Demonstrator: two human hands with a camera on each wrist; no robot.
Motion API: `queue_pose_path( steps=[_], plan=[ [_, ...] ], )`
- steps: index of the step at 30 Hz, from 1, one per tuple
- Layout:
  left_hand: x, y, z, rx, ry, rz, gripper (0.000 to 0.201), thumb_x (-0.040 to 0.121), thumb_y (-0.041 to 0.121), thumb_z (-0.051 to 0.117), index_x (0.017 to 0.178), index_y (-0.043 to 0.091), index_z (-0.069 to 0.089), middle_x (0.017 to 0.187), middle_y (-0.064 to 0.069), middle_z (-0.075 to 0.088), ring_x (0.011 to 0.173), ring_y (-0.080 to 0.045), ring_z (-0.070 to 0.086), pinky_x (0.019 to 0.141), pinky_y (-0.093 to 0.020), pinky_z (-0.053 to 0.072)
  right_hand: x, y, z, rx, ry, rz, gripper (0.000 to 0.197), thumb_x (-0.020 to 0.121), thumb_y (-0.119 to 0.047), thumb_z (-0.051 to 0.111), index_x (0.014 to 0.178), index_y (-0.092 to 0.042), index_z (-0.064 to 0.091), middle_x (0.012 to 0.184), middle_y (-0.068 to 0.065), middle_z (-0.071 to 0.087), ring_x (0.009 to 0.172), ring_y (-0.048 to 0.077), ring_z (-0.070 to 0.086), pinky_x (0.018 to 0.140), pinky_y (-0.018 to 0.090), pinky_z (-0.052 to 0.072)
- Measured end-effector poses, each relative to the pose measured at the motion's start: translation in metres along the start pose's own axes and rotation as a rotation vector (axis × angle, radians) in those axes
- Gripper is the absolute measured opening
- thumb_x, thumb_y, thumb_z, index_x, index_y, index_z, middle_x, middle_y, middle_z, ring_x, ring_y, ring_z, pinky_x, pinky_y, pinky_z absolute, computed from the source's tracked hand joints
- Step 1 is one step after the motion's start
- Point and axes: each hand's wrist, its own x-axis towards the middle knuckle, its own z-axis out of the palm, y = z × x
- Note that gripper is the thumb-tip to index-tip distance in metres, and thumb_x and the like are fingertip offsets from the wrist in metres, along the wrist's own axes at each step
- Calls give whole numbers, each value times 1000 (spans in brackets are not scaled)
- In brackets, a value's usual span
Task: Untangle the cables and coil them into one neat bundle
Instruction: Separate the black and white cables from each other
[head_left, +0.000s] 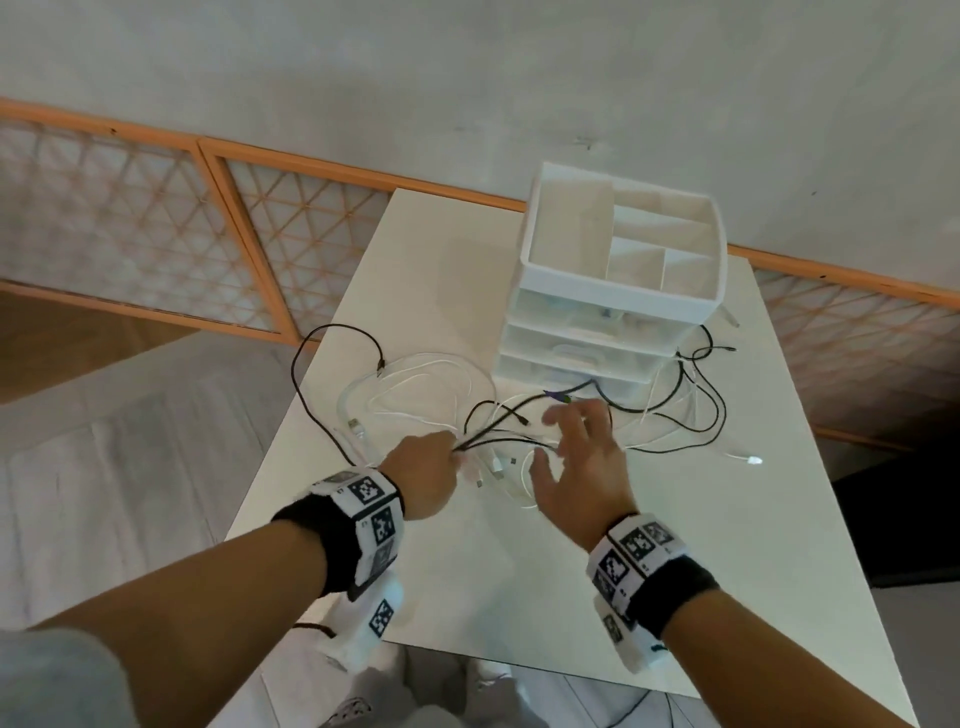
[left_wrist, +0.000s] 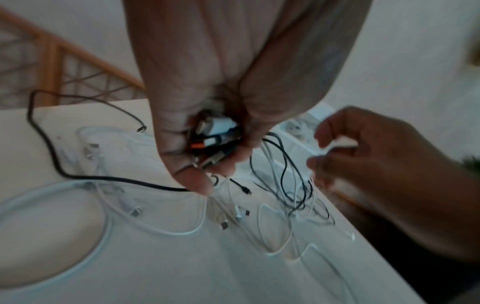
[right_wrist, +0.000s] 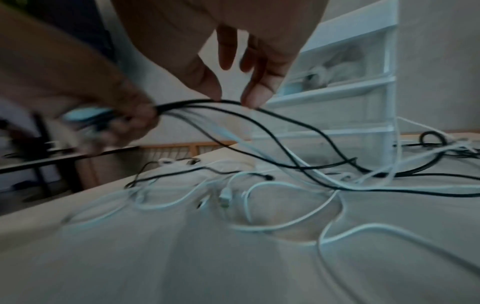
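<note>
A tangle of black cables (head_left: 498, 415) and white cables (head_left: 415, 384) is spread over the white table (head_left: 519, 571). My left hand (head_left: 447, 460) grips a bunch of cable ends, and their plugs (left_wrist: 215, 142) sit packed in its curled fingers. From that fist, black cables (right_wrist: 272, 127) fan out to the right. My right hand (head_left: 571, 441) hovers over them with fingers spread; its thumb and a fingertip (right_wrist: 255, 98) just touch the top black strand without closing on it. White loops (right_wrist: 285, 224) lie flat on the table below.
A white drawer organizer (head_left: 618, 280) stands at the table's far side, with cables trailing around its base. One black cable (head_left: 298, 374) loops past the left table edge. A loose white plug (head_left: 753, 460) lies to the right. An orange lattice railing (head_left: 234, 223) runs behind.
</note>
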Motion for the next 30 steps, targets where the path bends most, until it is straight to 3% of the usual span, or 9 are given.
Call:
queue_pose_path(
  steps=[3, 5, 8, 10, 12, 17, 20, 24, 30],
  plan=[
    [6, 1, -14, -319, 68, -31, 29, 101, 31, 41, 78, 13, 44, 85, -17, 58, 77, -34, 58, 71, -40, 55, -9, -10, 24, -46, -262, -34, 12, 83, -21, 59, 91, -17, 68, 86, 0, 63, 71, 23, 63, 65, 33, 52],
    [7, 7, -22, -410, 114, -14, 33, 100, 34, 46, 74, 14, 45, 72, -6, 52, 61, -23, 53, 58, -33, 51, 1, -11, 42, -78, -400, 100, 22, 90, -24, 56, 103, -16, 72, 96, 4, 68, 91, 29, 66, 80, 37, 53],
    [9, 14, -30, -526, 137, 17, 34, 98, 36, 52, 73, 13, 47, 62, -4, 49, 49, -20, 48, 57, -33, 46, 28, -14, 64, -123, -405, 411, 34, 97, -30, 55, 125, -11, 60, 125, 11, 62, 118, 31, 58, 99, 37, 46],
    [9, 19, -31, -613, 123, 25, 33, 98, 32, 53, 72, 13, 47, 56, -2, 46, 43, -17, 43, 55, -32, 42, 38, -13, 77, -113, -436, 578, 32, 96, -30, 57, 120, -11, 61, 127, 12, 61, 115, 32, 59, 95, 36, 47],
    [9, 22, -31, -664, 120, 24, 31, 98, 26, 53, 70, 13, 47, 53, 0, 45, 41, -15, 40, 52, -29, 38, 42, -13, 82, -106, -471, 639, 17, 90, -21, 60, 99, -10, 69, 112, 12, 67, 93, 29, 62, 84, 33, 53],
    [7, 25, -37, -782, 120, -38, 19, 100, 18, 49, 85, 8, 56, 74, -9, 69, 47, -16, 50, 46, -27, 45, 33, -19, 55, -6, -317, 551, 13, 84, -25, 62, 79, -15, 68, 78, -1, 66, 70, 20, 56, 57, 23, 43],
    [10, 28, -37, -828, 95, -78, 18, 102, 19, 46, 94, 7, 56, 91, -17, 74, 63, -23, 64, 52, -29, 53, 17, -31, 29, 329, -166, 435, 11, 85, -23, 68, 74, -21, 67, 64, -5, 66, 63, 19, 62, 64, 34, 55],
    [13, 46, -29, -815, 62, -83, 19, 101, 19, 48, 90, 6, 58, 85, -17, 73, 67, -28, 68, 66, -40, 62, 0, -46, 10, 437, -61, 303, 11, 82, -27, 66, 73, -20, 66, 62, -3, 63, 56, 17, 59, 59, 39, 53],
    [12, 80, -29, -680, 47, 21, 16, 94, 15, 52, 82, 11, 63, 72, -7, 68, 61, -21, 60, 58, -34, 53, -9, -51, -3, 278, 95, 171, 6, 82, -17, 76, 77, -17, 73, 68, -7, 65, 58, 8, 51, 58, 17, 38]
  ],
)
